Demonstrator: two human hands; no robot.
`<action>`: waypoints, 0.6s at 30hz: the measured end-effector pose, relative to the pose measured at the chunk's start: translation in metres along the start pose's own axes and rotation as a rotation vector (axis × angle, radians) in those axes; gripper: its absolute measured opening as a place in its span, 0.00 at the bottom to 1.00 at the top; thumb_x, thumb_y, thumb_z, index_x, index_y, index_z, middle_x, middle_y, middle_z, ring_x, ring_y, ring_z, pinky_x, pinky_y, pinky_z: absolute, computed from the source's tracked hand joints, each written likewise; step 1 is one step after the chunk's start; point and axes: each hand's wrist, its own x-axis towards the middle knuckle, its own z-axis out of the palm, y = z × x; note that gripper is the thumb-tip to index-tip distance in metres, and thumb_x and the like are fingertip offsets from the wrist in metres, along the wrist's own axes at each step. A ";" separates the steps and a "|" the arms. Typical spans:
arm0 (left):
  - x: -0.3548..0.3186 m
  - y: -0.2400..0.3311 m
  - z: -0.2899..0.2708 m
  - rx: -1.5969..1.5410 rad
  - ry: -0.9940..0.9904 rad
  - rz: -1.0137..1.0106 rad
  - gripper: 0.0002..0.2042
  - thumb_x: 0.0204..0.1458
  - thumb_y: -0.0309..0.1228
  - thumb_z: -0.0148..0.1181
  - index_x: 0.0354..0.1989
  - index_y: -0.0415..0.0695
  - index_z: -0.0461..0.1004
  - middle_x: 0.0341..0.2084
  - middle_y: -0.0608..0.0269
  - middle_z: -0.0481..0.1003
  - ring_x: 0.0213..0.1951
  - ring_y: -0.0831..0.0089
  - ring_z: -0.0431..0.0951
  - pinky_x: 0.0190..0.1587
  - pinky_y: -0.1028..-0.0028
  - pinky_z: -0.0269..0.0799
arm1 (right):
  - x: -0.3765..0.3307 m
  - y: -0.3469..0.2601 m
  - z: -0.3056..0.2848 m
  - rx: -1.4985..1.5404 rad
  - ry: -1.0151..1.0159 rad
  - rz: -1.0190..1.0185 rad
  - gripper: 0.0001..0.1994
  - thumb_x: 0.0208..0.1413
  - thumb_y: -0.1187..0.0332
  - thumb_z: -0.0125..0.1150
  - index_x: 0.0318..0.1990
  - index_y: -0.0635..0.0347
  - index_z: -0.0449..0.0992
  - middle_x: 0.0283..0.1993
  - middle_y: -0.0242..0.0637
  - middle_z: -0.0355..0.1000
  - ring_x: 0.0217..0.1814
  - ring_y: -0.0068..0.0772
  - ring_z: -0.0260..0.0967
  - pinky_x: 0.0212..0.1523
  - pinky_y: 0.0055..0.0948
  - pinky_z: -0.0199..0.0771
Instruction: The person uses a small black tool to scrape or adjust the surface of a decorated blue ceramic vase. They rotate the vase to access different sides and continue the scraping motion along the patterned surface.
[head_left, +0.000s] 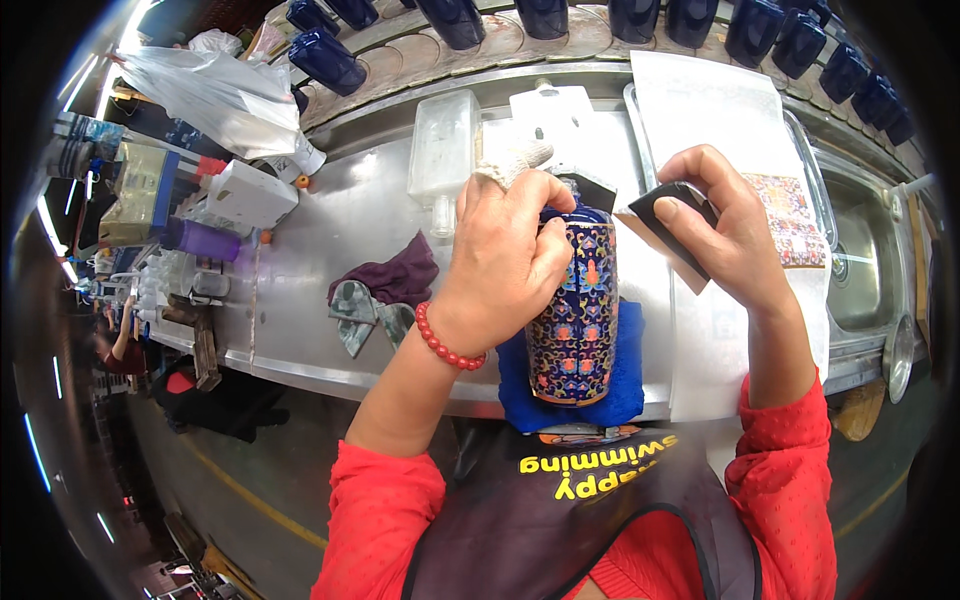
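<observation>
A dark blue vase (573,330) with a colourful floral pattern lies tilted on a folded blue cloth (630,365) at the bench's front edge. My left hand (515,250) is closed at the vase's top end, fingers curled over its shoulder; the neck is partly hidden. To the right, apart from the vase, my right hand (725,225) pinches a flat black rectangular piece (675,232) with a tan edge between thumb and fingers. Right of that hand, patterned decal sheets (790,215) lie on white paper (700,110).
Several plain dark blue vases (545,18) stand along a conveyor (400,55) at the back. A translucent plastic box (440,145) and a purple cloth (400,270) are left of my hands. At right is a metal sink (860,270); boxes and a white carton (250,205) sit far left.
</observation>
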 end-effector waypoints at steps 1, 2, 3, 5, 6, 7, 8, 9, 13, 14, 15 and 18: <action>0.001 0.000 0.001 -0.043 0.006 -0.038 0.07 0.53 0.25 0.57 0.40 0.41 0.75 0.40 0.51 0.74 0.48 0.53 0.71 0.52 0.60 0.67 | -0.001 0.000 -0.001 0.017 0.011 -0.004 0.10 0.62 0.70 0.62 0.47 0.65 0.72 0.42 0.31 0.69 0.43 0.18 0.68 0.46 0.20 0.69; 0.001 0.000 0.002 -0.084 0.006 -0.089 0.07 0.52 0.27 0.59 0.38 0.42 0.75 0.37 0.52 0.74 0.46 0.53 0.70 0.51 0.59 0.65 | -0.003 0.000 -0.001 0.001 0.026 -0.018 0.10 0.60 0.70 0.62 0.46 0.65 0.73 0.40 0.34 0.70 0.42 0.21 0.69 0.44 0.23 0.70; 0.001 0.001 0.004 -0.124 0.007 -0.141 0.07 0.51 0.29 0.61 0.37 0.43 0.75 0.34 0.54 0.74 0.43 0.53 0.70 0.50 0.58 0.63 | -0.004 0.000 -0.001 0.008 0.052 -0.030 0.11 0.59 0.70 0.62 0.45 0.65 0.74 0.39 0.36 0.72 0.40 0.24 0.70 0.42 0.25 0.70; 0.002 0.000 0.008 -0.185 -0.031 -0.238 0.07 0.52 0.31 0.62 0.37 0.43 0.75 0.32 0.55 0.73 0.42 0.54 0.70 0.49 0.58 0.64 | -0.009 0.001 -0.001 0.020 0.085 -0.040 0.11 0.57 0.69 0.63 0.45 0.66 0.75 0.38 0.38 0.74 0.38 0.26 0.71 0.41 0.27 0.71; 0.003 -0.001 0.009 -0.216 -0.048 -0.286 0.08 0.52 0.32 0.63 0.36 0.43 0.75 0.31 0.56 0.73 0.41 0.55 0.70 0.49 0.58 0.64 | -0.012 0.001 -0.001 0.022 0.092 -0.039 0.11 0.58 0.70 0.62 0.45 0.66 0.75 0.38 0.37 0.73 0.39 0.26 0.71 0.41 0.27 0.71; 0.003 -0.002 0.010 -0.214 -0.054 -0.309 0.08 0.52 0.32 0.63 0.36 0.43 0.75 0.31 0.57 0.73 0.40 0.56 0.70 0.48 0.58 0.64 | -0.015 0.002 -0.002 0.033 0.094 -0.033 0.11 0.58 0.70 0.62 0.45 0.65 0.74 0.38 0.37 0.73 0.39 0.26 0.71 0.41 0.27 0.71; 0.003 -0.003 0.011 -0.211 -0.060 -0.331 0.08 0.52 0.32 0.63 0.36 0.43 0.75 0.30 0.58 0.73 0.40 0.57 0.69 0.48 0.59 0.65 | -0.018 0.002 -0.003 0.027 0.096 -0.027 0.11 0.58 0.70 0.62 0.45 0.66 0.74 0.38 0.36 0.72 0.40 0.25 0.71 0.42 0.27 0.71; 0.004 -0.005 0.013 -0.231 -0.052 -0.338 0.07 0.52 0.32 0.62 0.36 0.43 0.75 0.30 0.59 0.73 0.39 0.58 0.69 0.47 0.60 0.65 | -0.021 0.002 -0.004 0.031 0.093 -0.016 0.11 0.58 0.71 0.62 0.45 0.66 0.74 0.38 0.36 0.72 0.40 0.25 0.71 0.42 0.26 0.71; 0.004 -0.012 0.015 -0.341 -0.001 -0.314 0.06 0.53 0.31 0.61 0.35 0.43 0.75 0.28 0.61 0.73 0.37 0.63 0.68 0.43 0.65 0.65 | -0.032 0.002 -0.013 0.053 0.103 -0.011 0.10 0.58 0.73 0.61 0.45 0.66 0.73 0.39 0.35 0.71 0.42 0.23 0.71 0.45 0.25 0.72; 0.004 -0.014 0.014 -0.343 0.001 -0.300 0.05 0.54 0.30 0.61 0.35 0.42 0.75 0.28 0.61 0.73 0.36 0.65 0.68 0.42 0.66 0.65 | -0.034 0.001 -0.015 0.056 0.101 0.004 0.09 0.58 0.74 0.61 0.45 0.66 0.73 0.40 0.35 0.71 0.43 0.23 0.72 0.45 0.25 0.72; 0.003 -0.016 0.013 -0.345 0.002 -0.285 0.05 0.54 0.30 0.60 0.35 0.42 0.75 0.28 0.61 0.73 0.35 0.66 0.67 0.40 0.67 0.65 | -0.037 0.001 -0.016 0.059 0.097 0.027 0.09 0.58 0.74 0.61 0.45 0.67 0.73 0.40 0.35 0.71 0.43 0.23 0.72 0.45 0.25 0.72; 0.001 -0.017 0.013 -0.391 0.005 -0.283 0.07 0.55 0.31 0.61 0.35 0.41 0.75 0.27 0.60 0.72 0.31 0.67 0.66 0.38 0.69 0.65 | -0.043 0.000 -0.017 0.070 0.111 0.026 0.09 0.59 0.74 0.61 0.45 0.66 0.73 0.41 0.34 0.71 0.44 0.22 0.72 0.46 0.24 0.72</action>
